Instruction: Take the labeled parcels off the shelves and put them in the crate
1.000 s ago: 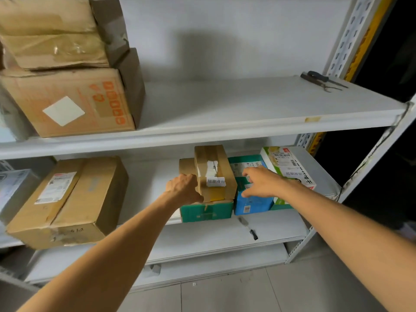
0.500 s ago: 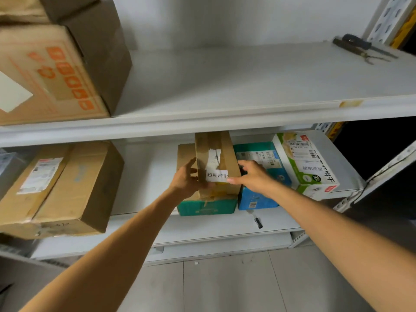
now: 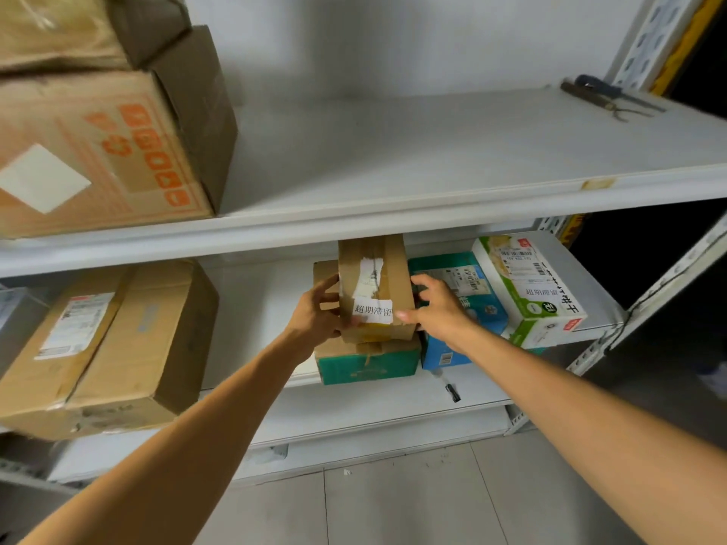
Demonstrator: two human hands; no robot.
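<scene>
A narrow brown parcel (image 3: 387, 269) with a white paper label lies on top of a green-fronted box (image 3: 368, 365) on the lower shelf (image 3: 275, 411). My left hand (image 3: 316, 314) grips the parcel's left side. My right hand (image 3: 434, 308) grips its right side, thumb at the front corner by the label. Right of it stand a blue box (image 3: 476, 308) and a green and white labeled box (image 3: 531, 293). No crate is in view.
A large labeled carton (image 3: 110, 340) fills the lower shelf's left. Stacked cartons (image 3: 106, 151) sit at the upper shelf's (image 3: 393, 171) left; pliers (image 3: 606, 98) lie at its right. A black marker (image 3: 450, 389) lies under the blue box. Grey floor tiles are below.
My right hand moved left from the blue box onto the brown parcel's right side. My left hand's fingers spread along its left side. The view moved closer to the shelves.
</scene>
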